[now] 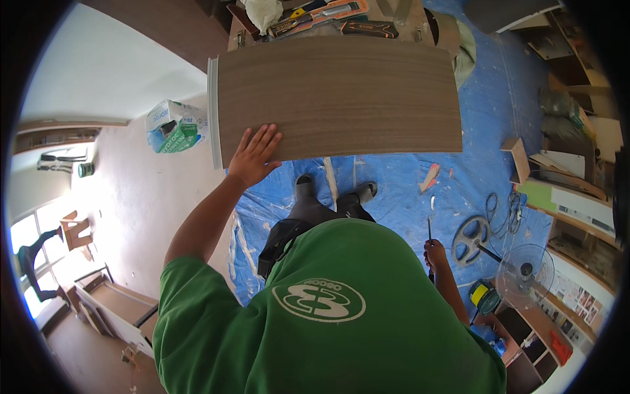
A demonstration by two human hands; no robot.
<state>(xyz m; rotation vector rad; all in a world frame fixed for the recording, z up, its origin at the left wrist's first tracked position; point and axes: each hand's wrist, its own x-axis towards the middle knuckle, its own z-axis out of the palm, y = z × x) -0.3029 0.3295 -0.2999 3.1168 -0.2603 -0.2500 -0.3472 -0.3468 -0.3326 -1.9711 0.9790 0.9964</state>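
A brown wood-grain panel lies flat across the worktop in front of me, with a pale strip along its left edge. My left hand rests on the panel's near left corner, fingers stretched out and holding nothing. Down by my right side, away from the panel, my right hand is closed round what looks like a screwdriver. Its thin dark shaft points up past the fist, while the fingers cover most of the handle.
Beyond the panel lie several hand tools and a crumpled white bag. A printed plastic sack stands at the left. Blue sheeting covers the floor. Right of me are a grey wheel-shaped base, a fan and cables.
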